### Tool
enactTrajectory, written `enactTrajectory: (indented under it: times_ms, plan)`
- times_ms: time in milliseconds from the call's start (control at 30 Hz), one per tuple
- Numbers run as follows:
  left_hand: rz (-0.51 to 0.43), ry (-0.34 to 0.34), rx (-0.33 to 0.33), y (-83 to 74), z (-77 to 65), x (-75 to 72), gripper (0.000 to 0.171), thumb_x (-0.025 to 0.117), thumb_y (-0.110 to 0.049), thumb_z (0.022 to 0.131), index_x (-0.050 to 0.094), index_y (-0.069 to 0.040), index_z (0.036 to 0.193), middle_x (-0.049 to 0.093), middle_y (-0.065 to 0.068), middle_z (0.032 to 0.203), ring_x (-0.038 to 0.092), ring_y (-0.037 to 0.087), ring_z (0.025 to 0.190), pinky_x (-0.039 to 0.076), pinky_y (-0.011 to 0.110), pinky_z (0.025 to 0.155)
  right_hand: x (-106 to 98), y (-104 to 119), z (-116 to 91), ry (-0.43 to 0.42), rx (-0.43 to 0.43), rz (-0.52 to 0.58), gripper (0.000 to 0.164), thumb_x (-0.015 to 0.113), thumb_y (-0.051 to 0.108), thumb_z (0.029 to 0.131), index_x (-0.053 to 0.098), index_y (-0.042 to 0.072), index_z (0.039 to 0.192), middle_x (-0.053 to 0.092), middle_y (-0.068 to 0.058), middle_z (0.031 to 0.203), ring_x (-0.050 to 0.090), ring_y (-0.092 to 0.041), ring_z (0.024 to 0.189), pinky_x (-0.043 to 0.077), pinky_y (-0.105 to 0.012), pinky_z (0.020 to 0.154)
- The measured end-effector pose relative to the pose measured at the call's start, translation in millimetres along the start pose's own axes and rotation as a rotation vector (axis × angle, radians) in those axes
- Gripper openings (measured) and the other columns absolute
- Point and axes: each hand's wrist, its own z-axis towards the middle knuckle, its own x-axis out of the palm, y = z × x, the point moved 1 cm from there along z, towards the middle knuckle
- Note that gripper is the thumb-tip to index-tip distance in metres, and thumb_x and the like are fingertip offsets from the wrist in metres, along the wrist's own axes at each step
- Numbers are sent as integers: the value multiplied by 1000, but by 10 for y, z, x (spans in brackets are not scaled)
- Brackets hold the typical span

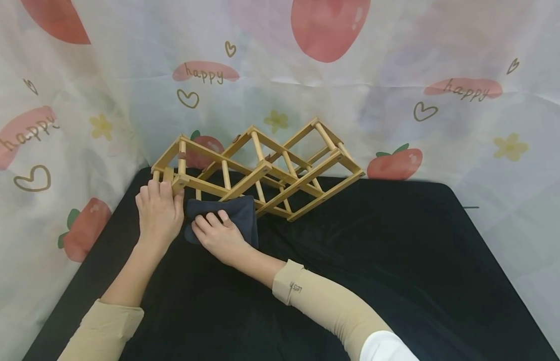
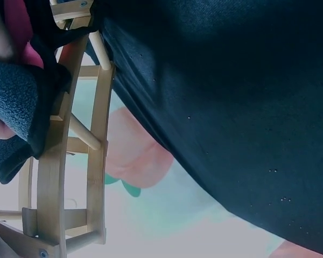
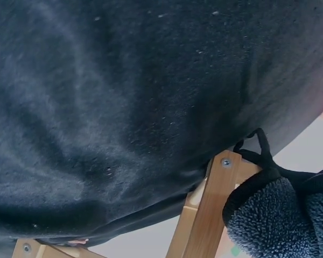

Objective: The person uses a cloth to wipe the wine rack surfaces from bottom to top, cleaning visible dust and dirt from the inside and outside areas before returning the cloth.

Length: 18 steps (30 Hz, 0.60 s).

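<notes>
A folding wooden lattice rack (image 1: 245,181), built of flat slats and round dowels, stands at the back of the table. My left hand (image 1: 160,215) grips its left end, fingers over the end slats. Just right of it, my right hand (image 1: 221,238) holds a folded dark blue cloth (image 1: 244,215) against the rack's lower front. In the left wrist view, the fluffy cloth (image 2: 13,97) wraps over a slat of the rack (image 2: 53,183). The right wrist view shows the cloth (image 3: 280,220) beside a screwed slat end, a thin loop hanging from its edge.
Black fabric (image 1: 374,260) covers the table, with small specks on it in the wrist views. Behind and at the sides hangs a pale curtain (image 1: 352,95) printed with fruit, hearts and flowers, close behind the rack. The rack's right half extends toward the table's middle.
</notes>
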Motion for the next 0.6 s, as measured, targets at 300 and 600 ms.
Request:
enactTrajectory:
  times_ms: [300, 600]
  plan:
    - [1, 2, 9, 31, 0, 10, 25, 44, -22, 94, 37, 1, 88, 35, 21, 80, 30, 36, 66, 26, 48, 61, 3, -13, -24, -10, 37, -52, 37, 31, 6, 96, 62, 28, 101, 49, 9, 104, 40, -9, 92, 21, -36, 77]
    - [-9, -10, 6, 17, 3, 12, 22, 50, -17, 92, 38, 2, 88, 36, 21, 80, 31, 35, 68, 25, 46, 61, -20, -78, -4, -71, 44, -24, 28, 40, 10, 95, 63, 25, 93, 51, 9, 89, 40, -10, 72, 23, -34, 74]
